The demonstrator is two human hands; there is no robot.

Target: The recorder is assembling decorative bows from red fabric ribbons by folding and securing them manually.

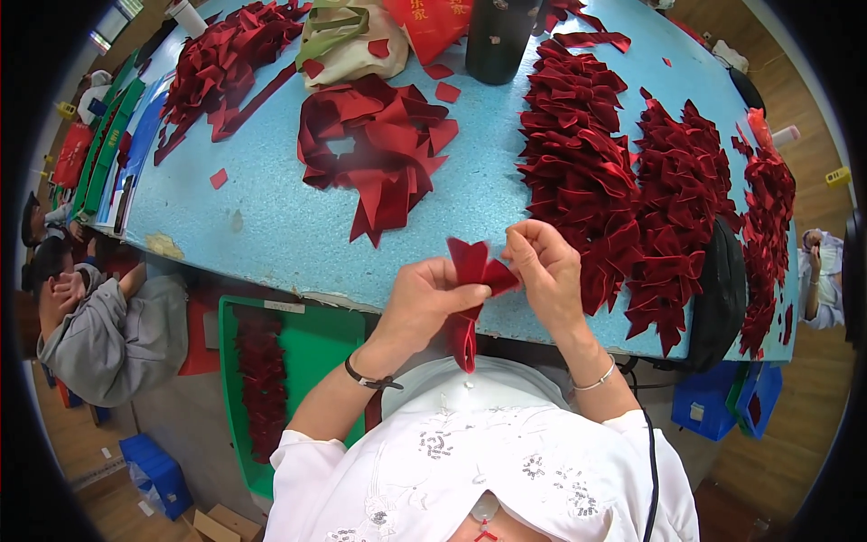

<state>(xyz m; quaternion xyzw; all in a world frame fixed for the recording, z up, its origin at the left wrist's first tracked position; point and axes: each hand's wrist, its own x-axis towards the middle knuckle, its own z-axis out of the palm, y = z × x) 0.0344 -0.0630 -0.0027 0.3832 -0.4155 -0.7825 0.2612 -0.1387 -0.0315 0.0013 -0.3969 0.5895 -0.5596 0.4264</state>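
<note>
A dark red velvet ribbon bow (469, 260) is pinched between the thumb and fingers of my left hand (417, 303), just off the table's near edge. Two notched tails of it point up, and a folded loop hangs below my thumb. Close to the bow's right side, my right hand (549, 271) has thumb and forefinger pressed together; whatever they hold is too small to make out. Ahead of my hands lies a loose heap of red ribbon strips (377, 154). Long rows of finished-looking red bows (578, 163) and more bows (673, 217) spread to the right.
The blue table (262, 226) also carries another ribbon pile (226, 63), a cloth bag (348, 45) and a dark cylinder (498, 41). A black bag (718, 294) hangs at the right edge. Below left, a green crate (316, 352) holds bows. A person in grey (117, 325) sits left.
</note>
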